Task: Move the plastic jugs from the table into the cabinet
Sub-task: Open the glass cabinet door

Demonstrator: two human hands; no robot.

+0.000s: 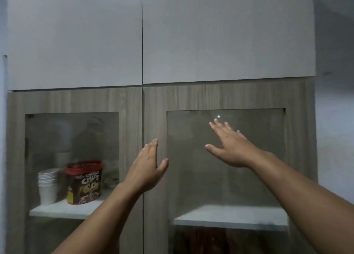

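Both hands are empty, fingers spread flat. The left hand (148,165) is by the middle gap of the cabinet (155,100); the right hand (229,146) is at its glass door (226,158). No jugs show here. Pushing hard could crack the glass.

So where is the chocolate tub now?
The chocolate tub stands on the left shelf behind the left glass door, right beside the stacked white cups.
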